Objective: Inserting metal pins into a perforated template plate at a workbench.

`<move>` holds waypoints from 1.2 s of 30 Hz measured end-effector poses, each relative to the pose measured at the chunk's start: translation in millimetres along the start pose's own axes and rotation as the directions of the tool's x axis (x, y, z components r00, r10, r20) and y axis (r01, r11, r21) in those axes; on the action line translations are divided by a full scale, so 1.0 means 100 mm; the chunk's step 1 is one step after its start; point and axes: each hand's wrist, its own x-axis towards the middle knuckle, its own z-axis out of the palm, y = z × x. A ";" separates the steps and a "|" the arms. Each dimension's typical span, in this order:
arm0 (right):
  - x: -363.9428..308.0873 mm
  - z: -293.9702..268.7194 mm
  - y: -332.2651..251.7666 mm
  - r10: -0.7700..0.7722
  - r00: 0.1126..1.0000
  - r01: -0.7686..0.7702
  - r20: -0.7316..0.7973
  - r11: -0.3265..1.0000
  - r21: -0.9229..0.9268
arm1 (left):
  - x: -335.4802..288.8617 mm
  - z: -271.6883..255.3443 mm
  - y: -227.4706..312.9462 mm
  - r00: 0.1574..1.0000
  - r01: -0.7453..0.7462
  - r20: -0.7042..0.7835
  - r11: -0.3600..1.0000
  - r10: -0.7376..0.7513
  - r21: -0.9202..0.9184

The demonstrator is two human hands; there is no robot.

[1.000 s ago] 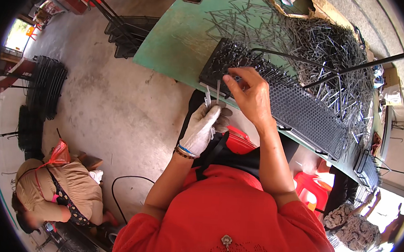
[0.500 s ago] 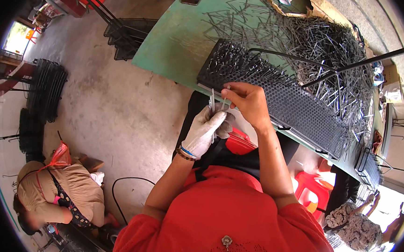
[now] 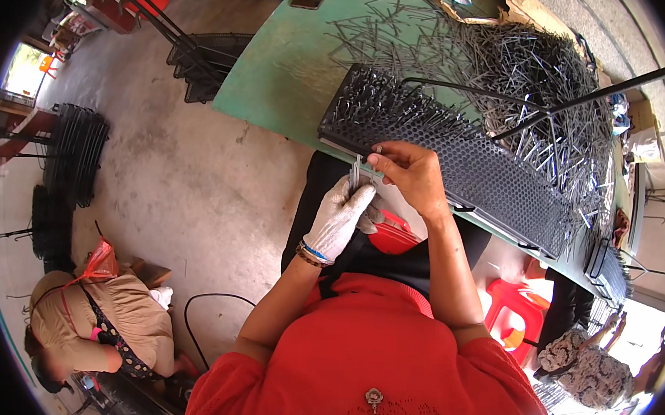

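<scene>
Grip: our gloved L hand (image 3: 336,222) is closed round a bundle of thin grey rods (image 3: 355,172), ends up; our bare R hand (image 3: 418,179), thumb & forefinger pressed together, pinches what looks like a single rod (image 3: 373,179) just beside it. Step in hand, as we judge it: one rod handled apart from the rest, though whether drawn out or added we can't tell. The next move calls, in our view, for a firm L hold w/ a light R pinch, so the bundle doesn't slip. Outward: both hands are nr. the edge of the green table (image 3: 264,87), which bears a black perforated panel (image 3: 496,180), its L part bristling w/ dark pieces (image 3: 401,108), & a heap of loose rods (image 3: 542,76) beyond. Cf. 1 s ago: our R hand, then raised clear of the bundle, has come down beside it.
</scene>
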 end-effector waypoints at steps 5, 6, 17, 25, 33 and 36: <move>-0.01 -0.03 0.07 -0.014 0.999 0.009 0.049 0.994 0.108 | -0.03 0.06 0.03 0.999 0.047 -0.005 0.998 -0.047 -0.042; -0.01 -0.04 0.07 -0.020 0.998 0.012 0.064 0.992 0.127 | -0.03 0.06 0.03 0.999 0.047 -0.005 0.998 -0.047 -0.041; -0.12 -0.24 -0.12 -0.110 0.966 0.099 -0.232 0.993 -0.057 | 0.12 0.21 0.01 0.987 0.159 0.049 0.961 -0.151 -0.228; -0.21 -0.44 -0.03 -0.161 0.949 0.116 -0.272 0.978 -0.176 | 0.11 0.31 0.01 0.992 0.117 0.057 0.985 -0.111 -0.129; -0.25 -0.48 0.07 -0.084 0.996 0.084 -0.030 0.996 -0.024 | -0.07 0.45 0.04 0.996 0.064 0.060 0.997 -0.062 -0.032; -0.24 -0.51 0.05 -0.113 0.992 0.117 0.061 0.992 -0.054 | -0.13 0.47 0.01 0.996 0.082 0.046 0.996 -0.080 -0.035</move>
